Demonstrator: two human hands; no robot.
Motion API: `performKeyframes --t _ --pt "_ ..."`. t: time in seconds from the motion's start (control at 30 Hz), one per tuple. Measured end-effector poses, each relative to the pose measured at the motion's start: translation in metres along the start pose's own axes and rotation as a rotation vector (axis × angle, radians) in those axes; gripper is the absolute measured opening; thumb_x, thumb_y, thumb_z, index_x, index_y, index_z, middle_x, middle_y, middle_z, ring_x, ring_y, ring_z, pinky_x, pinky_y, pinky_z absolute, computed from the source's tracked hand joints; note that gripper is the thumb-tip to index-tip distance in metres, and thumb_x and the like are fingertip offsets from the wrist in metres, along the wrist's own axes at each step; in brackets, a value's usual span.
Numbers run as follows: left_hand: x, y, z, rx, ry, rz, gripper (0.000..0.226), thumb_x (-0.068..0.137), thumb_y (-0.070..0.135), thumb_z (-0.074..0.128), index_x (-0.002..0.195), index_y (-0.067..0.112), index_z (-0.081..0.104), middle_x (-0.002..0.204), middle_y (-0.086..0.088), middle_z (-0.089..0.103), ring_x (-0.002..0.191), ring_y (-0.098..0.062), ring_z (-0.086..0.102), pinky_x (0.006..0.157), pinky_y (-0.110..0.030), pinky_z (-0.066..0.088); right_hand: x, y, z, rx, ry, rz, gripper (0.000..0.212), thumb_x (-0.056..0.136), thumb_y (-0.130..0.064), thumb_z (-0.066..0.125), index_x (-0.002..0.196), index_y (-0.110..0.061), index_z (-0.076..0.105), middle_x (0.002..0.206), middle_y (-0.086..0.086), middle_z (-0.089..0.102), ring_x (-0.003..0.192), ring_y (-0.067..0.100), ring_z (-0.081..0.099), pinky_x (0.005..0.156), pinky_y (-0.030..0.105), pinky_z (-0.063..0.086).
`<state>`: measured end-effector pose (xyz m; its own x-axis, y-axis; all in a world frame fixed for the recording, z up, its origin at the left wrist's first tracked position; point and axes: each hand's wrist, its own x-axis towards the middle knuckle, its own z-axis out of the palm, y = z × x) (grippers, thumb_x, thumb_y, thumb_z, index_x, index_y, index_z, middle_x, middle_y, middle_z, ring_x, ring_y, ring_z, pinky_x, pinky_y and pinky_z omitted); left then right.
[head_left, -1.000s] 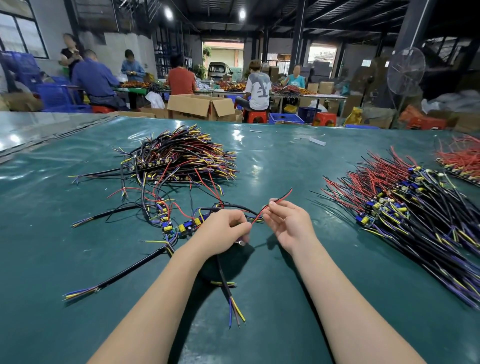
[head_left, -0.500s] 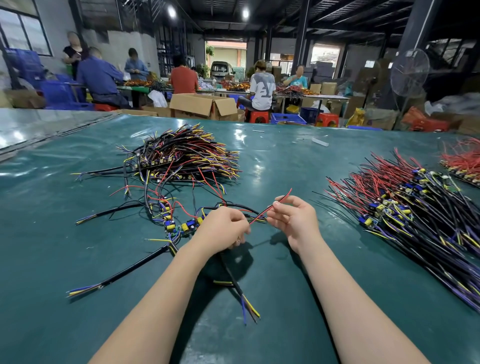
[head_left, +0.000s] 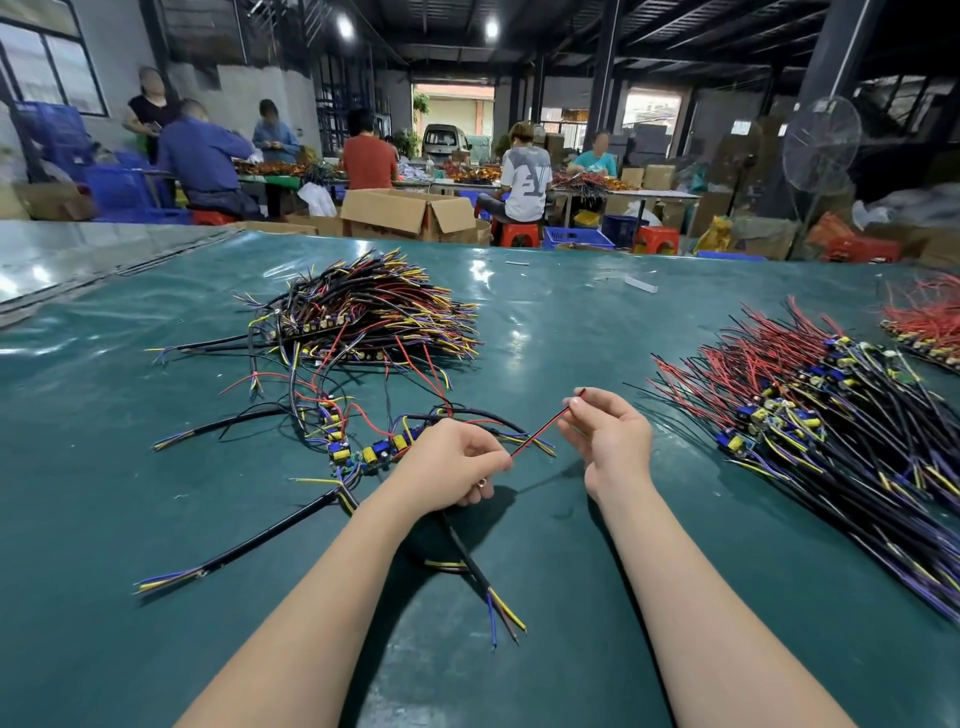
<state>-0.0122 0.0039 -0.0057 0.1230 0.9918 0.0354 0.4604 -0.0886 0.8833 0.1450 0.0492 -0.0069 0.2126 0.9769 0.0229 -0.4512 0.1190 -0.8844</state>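
The only writing in view is a large dark mark on the back of a white T-shirt (head_left: 525, 179) worn by a person seated at the far benches, and it is too blurred to read. Close in, the left hand (head_left: 457, 465) curls round a black cable (head_left: 465, 548), which runs out of the fist toward the near edge and ends in bare blue, yellow and dark cores. A thin red-and-black wire (head_left: 540, 430) rises from that fist to the right hand (head_left: 610, 441), which pinches its far tip between thumb and forefinger, the other fingers loosely bent. What joins cable and wire is hidden inside the left fist (a small shiny speck under the fingers cannot be made out). Both hands hover just above the green table cover (head_left: 545, 322). Just left of the left hand lie small boards (head_left: 371, 453) with yellow and blue parts, tangled in loose leads. A heaped wire pile (head_left: 374, 312) sits further left and far. A second wire pile (head_left: 831, 415) spreads on the right, cut off by the frame edge.
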Motion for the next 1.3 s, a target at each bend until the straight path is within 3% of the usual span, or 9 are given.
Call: performKeyframes --t 0.13,0.4,0.53,0.67,0.77,0.87,1.03,1.17,1.3 --pt "-0.001 0.001 -0.001 0.001 -0.029 -0.013 0.02 0.086 0.012 0.058 0.068 0.017 0.065 0.04 0.006 0.056 0.035 -0.005 0.048 0.039 -0.013 0.038 -0.003 0.0 0.002 0.009 0.02 -0.046 0.025 0.08 0.015 0.056 0.07 -0.008 0.058 0.062 0.007 0.058 0.044 0.004 0.058 0.048 0.016 0.051" --pt "-0.004 0.003 -0.002 -0.057 -0.057 -0.02 0.02 0.089 0.005 0.052 0.077 0.016 0.064 0.049 0.004 0.059 0.039 -0.005 0.05 0.043 -0.016 0.042 0.001 -0.007 -0.007 0.233 0.018 0.208 0.016 0.086 0.006 0.055 0.074 -0.004 0.056 0.047 0.003 0.063 0.042 0.009 0.061 0.045 0.018 0.051" --pt "-0.004 0.005 -0.004 -0.066 -0.15 -0.065 0.023 0.087 -0.006 0.047 0.087 0.01 0.063 0.055 0.003 0.063 0.044 -0.005 0.055 0.047 -0.016 0.044 0.004 -0.005 -0.01 0.155 0.078 0.123 0.02 0.084 0.01 0.057 0.07 -0.004 0.058 0.046 0.0 0.06 0.041 0.007 0.06 0.046 0.017 0.051" --pt "-0.004 0.004 -0.006 -0.086 -0.14 -0.076 0.023 0.086 -0.007 0.048 0.079 0.009 0.062 0.057 0.0 0.063 0.046 -0.009 0.055 0.045 -0.018 0.043 0.002 -0.004 -0.005 0.051 0.11 -0.03 0.022 0.08 0.012 0.059 0.068 -0.005 0.06 0.047 -0.003 0.06 0.042 0.004 0.058 0.048 0.015 0.051" --pt "-0.003 0.002 -0.005 -0.106 -0.096 -0.078 0.023 0.085 -0.007 0.048 0.075 0.009 0.06 0.057 -0.001 0.062 0.045 -0.01 0.054 0.043 -0.018 0.042 0.0 -0.005 -0.003 0.14 0.106 0.023 0.02 0.082 0.011 0.058 0.071 -0.005 0.061 0.045 -0.005 0.061 0.043 0.006 0.059 0.048 0.016 0.052" --pt "-0.003 0.001 -0.004 -0.187 -0.067 -0.081 0.025 0.086 -0.009 0.047 0.073 0.009 0.059 0.053 -0.002 0.061 0.042 -0.009 0.052 0.041 -0.017 0.041 -0.002 -0.005 -0.002 0.223 0.017 0.16 0.014 0.086 0.005 0.056 0.075 -0.004 0.058 0.045 0.0 0.061 0.041 0.007 0.06 0.046 0.017 0.052" --pt "-0.002 0.001 -0.001 -0.277 -0.021 -0.082 0.024 0.087 -0.009 0.047 0.075 0.009 0.057 0.052 -0.003 0.058 0.039 -0.008 0.049 0.04 -0.016 0.037 -0.008 -0.002 0.004 -0.045 -0.247 0.356 0.018 0.089 0.001 0.051 0.075 -0.002 0.062 0.048 0.004 0.061 0.042 0.009 0.059 0.046 0.018 0.052" --pt "0.0 0.0 0.001 -0.265 0.019 -0.064 0.021 0.085 -0.007 0.048 0.084 0.014 0.052 0.055 -0.001 0.061 0.043 -0.009 0.052 0.042 -0.018 0.042 -0.016 -0.001 0.008 -0.25 -0.531 0.367 0.023 0.081 0.015 0.049 0.081 -0.002 0.065 0.058 0.007 0.064 0.047 0.013 0.061 0.051 0.02 0.053" --pt "0.001 -0.001 0.003 -0.246 0.044 -0.035 0.019 0.085 -0.004 0.051 0.084 0.014 0.046 0.052 0.002 0.062 0.049 -0.011 0.056 0.048 -0.022 0.046 -0.019 0.002 0.011 -0.328 -0.58 0.295 0.02 0.083 0.011 0.053 0.084 -0.004 0.065 0.06 0.004 0.067 0.049 0.015 0.063 0.053 0.018 0.051"
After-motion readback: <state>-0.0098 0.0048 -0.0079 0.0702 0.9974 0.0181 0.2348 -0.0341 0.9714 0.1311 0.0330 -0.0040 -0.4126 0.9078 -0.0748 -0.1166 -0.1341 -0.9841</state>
